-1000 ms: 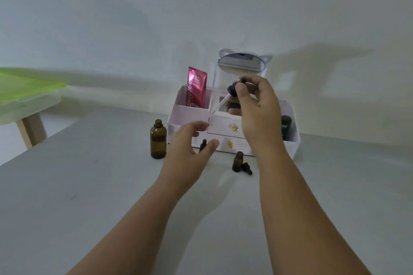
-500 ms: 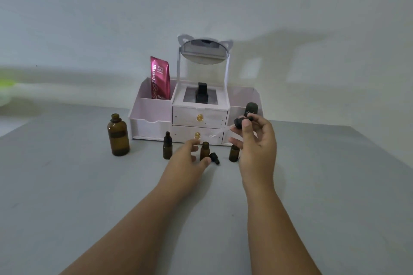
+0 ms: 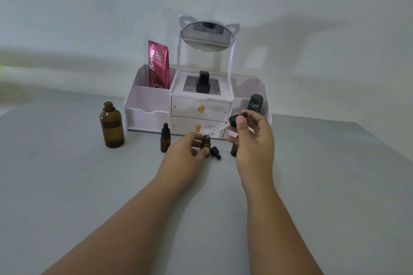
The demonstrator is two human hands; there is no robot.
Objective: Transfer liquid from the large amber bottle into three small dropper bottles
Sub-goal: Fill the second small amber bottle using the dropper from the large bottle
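Note:
The large amber bottle (image 3: 111, 126) stands uncapped at the left of the grey table. A capped small dropper bottle (image 3: 165, 139) stands to its right. My left hand (image 3: 186, 152) grips an open small amber bottle (image 3: 205, 142) on the table. My right hand (image 3: 253, 140) pinches a black dropper cap (image 3: 236, 119); its glass pipette (image 3: 218, 130) slants down with the tip at that bottle's mouth. A loose black dropper cap (image 3: 215, 152) lies beside it. A third small bottle (image 3: 234, 149) stands half hidden behind my right hand.
A white cosmetic organiser (image 3: 147, 105) with two drawers and a cat-ear mirror (image 3: 207, 35) stands behind the bottles. It holds a pink sachet (image 3: 158, 65), a black bottle (image 3: 203, 82) and a dark green stick (image 3: 256, 102). The wall is right behind.
My left hand has closed round the middle small bottle. My right hand has brought the pipette tip down to that bottle's mouth. The camera view has moved closer.

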